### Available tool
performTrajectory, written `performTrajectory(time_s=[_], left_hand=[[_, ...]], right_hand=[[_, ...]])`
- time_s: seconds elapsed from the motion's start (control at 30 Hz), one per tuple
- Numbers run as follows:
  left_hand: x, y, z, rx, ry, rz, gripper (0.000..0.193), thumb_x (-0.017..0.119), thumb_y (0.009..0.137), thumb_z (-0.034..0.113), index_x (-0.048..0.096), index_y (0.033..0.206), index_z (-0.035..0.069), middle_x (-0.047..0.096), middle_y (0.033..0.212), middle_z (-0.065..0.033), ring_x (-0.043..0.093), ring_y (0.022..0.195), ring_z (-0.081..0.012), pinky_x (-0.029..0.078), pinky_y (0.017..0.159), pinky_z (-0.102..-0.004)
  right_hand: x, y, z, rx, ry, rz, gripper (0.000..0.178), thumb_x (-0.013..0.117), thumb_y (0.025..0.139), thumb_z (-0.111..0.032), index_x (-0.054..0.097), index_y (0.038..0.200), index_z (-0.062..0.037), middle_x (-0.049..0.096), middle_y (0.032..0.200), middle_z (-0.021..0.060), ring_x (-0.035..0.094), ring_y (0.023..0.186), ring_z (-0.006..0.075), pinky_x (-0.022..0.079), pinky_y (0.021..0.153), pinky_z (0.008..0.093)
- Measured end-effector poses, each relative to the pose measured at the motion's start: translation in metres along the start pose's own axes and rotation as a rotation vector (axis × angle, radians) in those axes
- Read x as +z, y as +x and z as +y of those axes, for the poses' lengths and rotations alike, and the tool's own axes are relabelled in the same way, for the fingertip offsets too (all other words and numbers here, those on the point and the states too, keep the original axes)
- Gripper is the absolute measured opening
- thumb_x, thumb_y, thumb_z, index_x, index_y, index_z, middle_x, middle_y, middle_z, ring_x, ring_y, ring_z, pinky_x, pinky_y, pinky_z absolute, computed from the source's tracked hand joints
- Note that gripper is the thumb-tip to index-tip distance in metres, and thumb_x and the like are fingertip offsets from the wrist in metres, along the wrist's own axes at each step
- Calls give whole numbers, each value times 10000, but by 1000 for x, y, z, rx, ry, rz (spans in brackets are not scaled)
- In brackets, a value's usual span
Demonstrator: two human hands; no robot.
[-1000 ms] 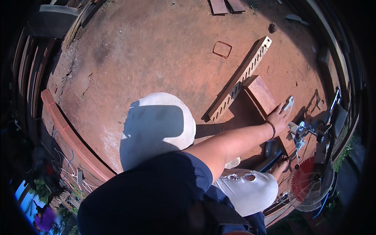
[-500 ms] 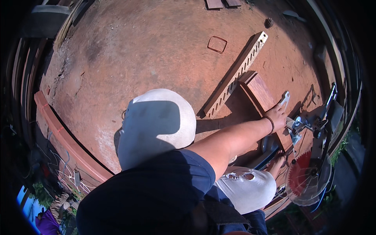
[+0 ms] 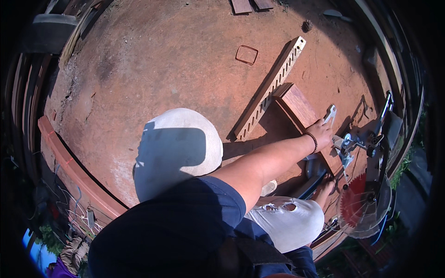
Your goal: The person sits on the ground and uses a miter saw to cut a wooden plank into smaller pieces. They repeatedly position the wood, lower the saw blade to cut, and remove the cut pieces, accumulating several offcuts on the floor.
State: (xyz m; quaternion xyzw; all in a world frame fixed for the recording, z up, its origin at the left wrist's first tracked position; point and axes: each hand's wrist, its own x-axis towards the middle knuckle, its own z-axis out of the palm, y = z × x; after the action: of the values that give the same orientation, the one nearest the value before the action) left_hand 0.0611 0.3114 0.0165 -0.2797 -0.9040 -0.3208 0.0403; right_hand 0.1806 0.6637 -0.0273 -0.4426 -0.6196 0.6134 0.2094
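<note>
My left hand (image 3: 320,132), with a dark bead bracelet at the wrist, lies over a reddish-brown wooden board (image 3: 299,104) and holds it. Its fingertips reach a silver metal bracket (image 3: 330,113) at the board's far edge. A saw stands just to the right, with metal clamp parts (image 3: 345,146) and a red circular blade (image 3: 353,199) under a clear guard (image 3: 378,215). Beyond my right knee, my right hand (image 3: 328,186) shows in part, near the board's lower end and left of the blade. Its fingers are too hidden to read.
A long wooden bar with a row of slots (image 3: 271,88) lies on the reddish ground next to the board. Farther off are a small rectangular frame (image 3: 246,54) and dark wood pieces (image 3: 242,6). A long reddish beam (image 3: 76,169) and tangled cables (image 3: 85,215) lie at left.
The whole view has shifted slightly, so the ground objects sit a little farther left. My left hand stays on the board, and the saw looks unchanged.
</note>
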Motion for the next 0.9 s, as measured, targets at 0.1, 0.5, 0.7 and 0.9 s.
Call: performTrajectory(time_s=[0.1, 0.5, 0.7, 0.9], left_hand=[[4, -1, -9, -19, 1, 10, 254, 522, 914, 181, 716, 1059, 104, 657, 1106, -41, 573, 1139, -235, 372, 999, -451], [1, 0, -8, -5, 16, -2, 261, 517, 917, 178, 713, 1074, 104, 661, 1112, -35, 569, 1148, -227, 380, 979, -435], [-1, 0, -8, -21, -6, -44, 265, 521, 915, 173, 708, 1088, 101, 660, 1121, -38, 565, 1167, -220, 375, 989, -431], [-3, -1, -8, -13, 6, -25, 258, 527, 909, 171, 715, 1072, 103, 659, 1116, -37, 569, 1154, -221, 368, 995, -430]], right_hand=[[21, -12, 0, 8, -28, -7, 381, 426, 1041, -200, 491, 1270, 97, 572, 1149, 179, 593, 1057, 286, 530, 977, 376], [14, -20, -2, -1, -25, -42, 294, 435, 1048, -185, 484, 1271, 0, 539, 1200, 142, 576, 1104, 277, 476, 1013, 385], [21, -27, -6, 19, -33, -51, 295, 396, 1029, -112, 478, 1283, 11, 563, 1220, 151, 577, 1144, 274, 451, 1057, 370], [21, -24, -4, -7, -59, -86, 295, 396, 1024, -120, 491, 1276, 3, 589, 1220, 151, 601, 1122, 268, 487, 1002, 356]])
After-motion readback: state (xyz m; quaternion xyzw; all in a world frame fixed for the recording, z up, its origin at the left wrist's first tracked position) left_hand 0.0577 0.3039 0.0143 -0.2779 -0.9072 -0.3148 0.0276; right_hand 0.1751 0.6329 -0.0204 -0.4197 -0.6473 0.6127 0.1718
